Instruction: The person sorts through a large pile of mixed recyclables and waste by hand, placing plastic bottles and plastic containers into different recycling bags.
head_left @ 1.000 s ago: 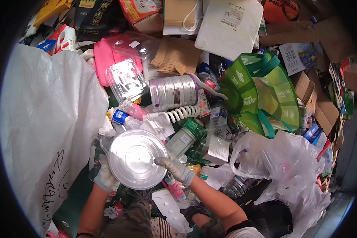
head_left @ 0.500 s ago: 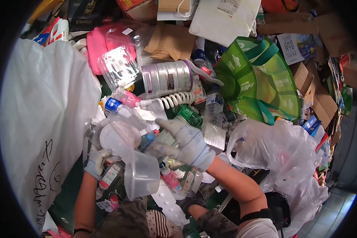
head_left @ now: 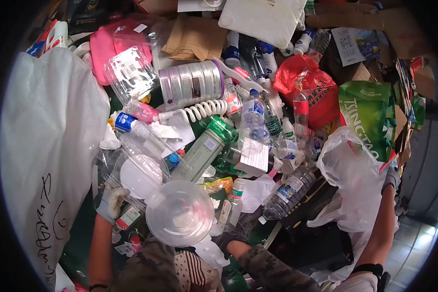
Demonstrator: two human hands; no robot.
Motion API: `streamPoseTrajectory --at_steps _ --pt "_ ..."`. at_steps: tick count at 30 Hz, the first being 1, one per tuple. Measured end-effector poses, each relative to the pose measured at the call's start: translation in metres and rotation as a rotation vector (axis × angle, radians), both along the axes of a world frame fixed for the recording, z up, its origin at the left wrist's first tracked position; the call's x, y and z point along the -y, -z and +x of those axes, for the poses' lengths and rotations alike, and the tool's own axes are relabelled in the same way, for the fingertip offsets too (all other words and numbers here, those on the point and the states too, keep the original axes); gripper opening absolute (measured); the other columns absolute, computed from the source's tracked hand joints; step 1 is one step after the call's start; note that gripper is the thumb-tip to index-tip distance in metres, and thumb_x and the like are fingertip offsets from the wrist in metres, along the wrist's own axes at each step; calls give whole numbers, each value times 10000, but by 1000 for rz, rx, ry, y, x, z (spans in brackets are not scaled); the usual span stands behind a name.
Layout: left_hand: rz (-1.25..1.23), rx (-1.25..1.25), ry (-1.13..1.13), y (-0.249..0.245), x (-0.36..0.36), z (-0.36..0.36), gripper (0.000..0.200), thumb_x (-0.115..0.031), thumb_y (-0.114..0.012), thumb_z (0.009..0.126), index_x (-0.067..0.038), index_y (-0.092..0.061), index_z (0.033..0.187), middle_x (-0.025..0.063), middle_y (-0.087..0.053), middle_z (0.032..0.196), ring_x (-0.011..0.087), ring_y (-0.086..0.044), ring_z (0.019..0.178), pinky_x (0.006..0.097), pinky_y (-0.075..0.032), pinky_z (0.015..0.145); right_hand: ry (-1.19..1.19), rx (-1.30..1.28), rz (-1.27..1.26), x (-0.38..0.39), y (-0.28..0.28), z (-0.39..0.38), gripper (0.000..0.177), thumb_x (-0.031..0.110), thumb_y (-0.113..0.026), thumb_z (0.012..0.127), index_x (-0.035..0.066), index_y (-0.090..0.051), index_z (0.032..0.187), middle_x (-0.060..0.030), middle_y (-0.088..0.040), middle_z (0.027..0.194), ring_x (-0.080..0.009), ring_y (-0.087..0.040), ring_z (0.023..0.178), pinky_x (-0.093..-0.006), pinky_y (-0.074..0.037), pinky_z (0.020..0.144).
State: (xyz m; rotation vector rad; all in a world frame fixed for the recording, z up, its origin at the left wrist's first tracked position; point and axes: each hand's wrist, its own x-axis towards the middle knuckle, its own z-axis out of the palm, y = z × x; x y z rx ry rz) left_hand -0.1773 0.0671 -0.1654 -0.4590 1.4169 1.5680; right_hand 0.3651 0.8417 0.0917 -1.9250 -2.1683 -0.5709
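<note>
My left hand [head_left: 112, 201], in a pale work glove, is closed on the rim of some clear plastic food containers [head_left: 140, 171]. A round clear tub [head_left: 180, 214] hangs beside them, above my lap. Far to the right, my right hand [head_left: 390, 177], gloved as well, is closed at the lower corner of a green TSINGTAO bag [head_left: 362, 112]; its fingers are partly hidden. Next to that hand lies a crumpled translucent plastic bag [head_left: 348, 170]. Around the containers are a green-capped carton-like box [head_left: 207, 146] and a bottle with a blue label [head_left: 126, 122].
A large white sack [head_left: 53, 126] stands at the left. Across the pile lie a metal can [head_left: 192, 83], a white coiled hose [head_left: 205, 110], a red bag [head_left: 309, 87], several plastic bottles [head_left: 289, 193] and a white foam-like slab [head_left: 260, 19]. Cardboard [head_left: 348, 20] is stacked behind.
My right hand has swung from the middle to the far right. The green bag has shifted right and turned, uncovering the red bag and bottles. The round tub in front of my left hand has tilted.
</note>
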Motion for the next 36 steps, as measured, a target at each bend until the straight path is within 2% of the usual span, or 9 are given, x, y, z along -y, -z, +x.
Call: streamPoseTrajectory --at_steps 4,6,9,16,22,25,29,32,36 --pt "-65 -10 -3 -14 -13 -1 710 144 -482 612 -42 -425 1295 70 -587 1073 183 -594 951 283 -497 793 -815 -105 273 202 1 -238 410 12 -513 845 46 -470 1251 -119 -468 1286 -279 -448 1180 -366 -337 1006" --pt "16 -32 63 -6 -6 1 714 146 -477 600 -50 -452 1286 67 -585 1085 167 -593 940 264 -498 766 -1162 -374 -112 276 53 -305 462 -60 -522 797 50 -476 1244 -148 -457 1289 -293 -441 1194 -369 -351 1000" --pt "50 20 30 -21 -15 15 683 137 -507 598 -44 -488 1256 55 -610 1051 158 -612 888 280 -501 773 -1464 -125 -644 372 123 -405 590 34 -619 680 79 -453 1244 -151 -469 1246 -328 -463 1141 -432 -372 975" --pt "-103 0 -52 0 25 36 569 117 -505 597 -39 -578 1140 47 -648 939 141 -623 764 247 -502 644 -1128 155 -564 388 282 -515 447 217 -706 609 90 -560 1012 -96 -557 1003 -300 -522 973 -424 -420 865" --pt "-6 56 -139 5 37 37 467 69 -490 653 -8 -576 1106 94 -638 998 194 -626 884 326 -511 790 -744 -1068 -1249 402 156 -440 323 132 -673 680 24 -554 960 -40 -587 848 -139 -563 777 -270 -465 700" --pt "108 284 -222 0 29 29 429 8 -508 684 -6 -566 1108 109 -630 1009 228 -618 910 364 -498 830 -510 -1164 -1343 431 116 -356 288 76 -633 727 35 -526 991 20 -505 820 -49 -472 730 -179 -420 659" --pt "300 488 -246 -10 16 36 487 -58 -521 709 8 -493 1190 139 -591 1102 276 -576 1014 431 -446 918 -62 -1630 -1608 498 173 -217 509 28 -567 764 67 -355 1226 6 -435 976 -49 -430 744 -162 -416 651" --pt "403 562 -100 -21 -16 52 591 -9 -493 703 -27 -411 1289 137 -550 1189 285 -520 1127 456 -386 990 -50 -1367 -1284 562 213 -217 388 80 -534 829 125 -396 1189 29 -459 845 -51 -444 629 -213 -418 559" --pt "365 559 361 39 -61 96 507 30 -473 686 -75 -530 1179 68 -611 1005 198 -608 901 344 -490 834 225 -1707 -1299 586 233 -233 357 157 -542 863 91 -443 1200 -31 -546 963 -139 -553 864 -245 -471 751"
